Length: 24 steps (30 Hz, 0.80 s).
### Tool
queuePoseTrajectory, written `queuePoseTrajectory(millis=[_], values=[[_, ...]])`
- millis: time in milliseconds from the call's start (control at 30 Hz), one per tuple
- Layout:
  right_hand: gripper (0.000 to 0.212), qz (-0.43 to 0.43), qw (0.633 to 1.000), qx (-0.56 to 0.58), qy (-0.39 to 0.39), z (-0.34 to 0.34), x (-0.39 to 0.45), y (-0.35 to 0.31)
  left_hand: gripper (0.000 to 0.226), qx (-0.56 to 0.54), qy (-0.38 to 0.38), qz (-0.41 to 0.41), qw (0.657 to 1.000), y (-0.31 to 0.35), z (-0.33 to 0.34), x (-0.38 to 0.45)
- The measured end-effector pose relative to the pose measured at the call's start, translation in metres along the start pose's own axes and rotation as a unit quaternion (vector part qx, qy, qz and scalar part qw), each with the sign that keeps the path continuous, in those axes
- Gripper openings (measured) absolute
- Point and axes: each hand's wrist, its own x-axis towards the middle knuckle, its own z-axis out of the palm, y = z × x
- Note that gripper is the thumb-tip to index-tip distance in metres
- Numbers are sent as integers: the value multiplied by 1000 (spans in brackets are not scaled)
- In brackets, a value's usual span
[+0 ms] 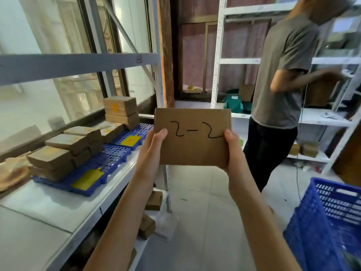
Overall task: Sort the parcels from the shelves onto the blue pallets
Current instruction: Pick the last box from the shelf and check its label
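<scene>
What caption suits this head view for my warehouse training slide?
Both hands, left hand and right hand, hold up a cardboard parcel marked "2-2" beside blue pallets stacked with parcels.

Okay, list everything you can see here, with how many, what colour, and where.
held parcel: one, brown cardboard, marked 2-2, centre, held up in both hands
blue pallets: two, blue with holes, on the left shelf
yellow tags: two, yellow, one on each pallet's front
stacked parcels: several, brown, on the pallets
left shelf: one, white top, left side
white shelving: one unit, white, at the back right
green bags: count unclear, green, on the white shelving
blue crate: one, blue, lower right
other person: one, grey shirt, dark trousers, at the white shelving
left hand: gripping the parcel's left edge
right hand: gripping its right edge
</scene>
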Motion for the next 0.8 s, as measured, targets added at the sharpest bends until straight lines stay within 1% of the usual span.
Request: queuePoseTrajectory(millis=[67, 200, 233, 267, 333, 433, 567, 633, 733, 767, 800], values=[[40, 12, 1000, -7, 11, 1, 27, 10, 23, 0, 0, -6, 1000, -15, 7, 25], [13, 30, 999, -24, 14, 17, 92, 26, 23, 1, 8, -30, 1000, -39, 10, 85], [11, 32, 999, -32, 11, 24, 109, 29, 21, 0, 17, -35, 999, -44, 7, 102], [11, 35, 999, -38, 8, 31, 126, 32, 19, 1, 27, -36, 999, -47, 4, 119], [20, 41, 998, -53, 3, 43, 158, 40, 19, 9, 39, -35, 999, -55, 0, 152], [28, 49, 998, -47, -5, 54, 199, 53, 21, 32, 35, -23, 999, -63, -2, 196], [47, 90, 995, -35, -24, 65, 242, 75, 24, 44, 45, -28, 998, -82, -3, 244], [45, 96, 994, -39, -34, 71, 266, 84, 28, 47, 56, -40, 997, -93, -3, 265], [24, 108, 992, -36, -53, 84, 310, 97, 29, 39, 82, -57, 994, -108, -5, 299], [20, 108, 991, -35, -66, 90, 326, 102, 28, 37, 97, -61, 993, -113, -7, 311], [22, 105, 990, -40, -85, 96, 341, 107, 27, 38, 113, -65, 991, -118, -9, 323]])
